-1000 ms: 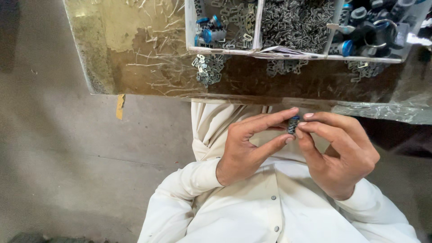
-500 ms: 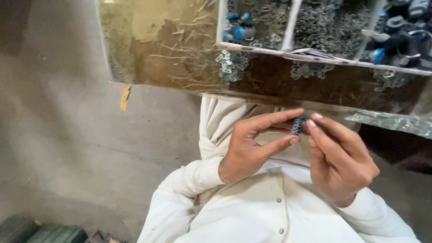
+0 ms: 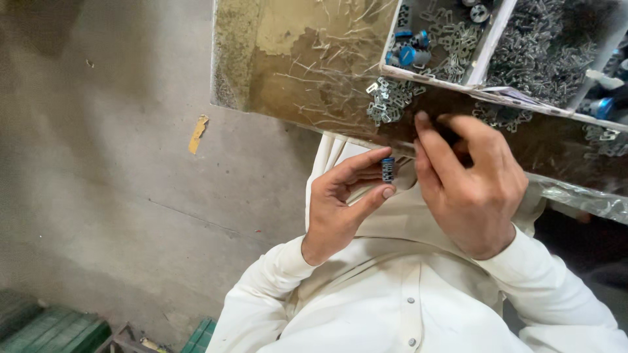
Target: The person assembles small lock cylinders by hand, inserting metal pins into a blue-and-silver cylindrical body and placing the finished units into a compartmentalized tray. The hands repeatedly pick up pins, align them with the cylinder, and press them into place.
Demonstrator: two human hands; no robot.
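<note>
Fingers (image 3: 366, 171) pinching small ribbed cylinder (image 3: 388, 170), metal clips (image 3: 387, 101)

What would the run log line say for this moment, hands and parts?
left hand: pinches small blue cylinder | right hand: at table edge, near loose metal clips | divided tray: clips, blue parts

I see a small cylinder (image 3: 388, 169) with a glossy blue plastic sleeve, pinched in my left hand (image 3: 343, 202). The clips (image 3: 387, 101) heaped near the surface (image 3: 294, 65) edge look like bright, shiny metal. The surface itself is worn, scratched and dull brown. My shirt (image 3: 392, 294) is matt cream cloth. The floor (image 3: 98, 183) is rough grey concrete.
</note>
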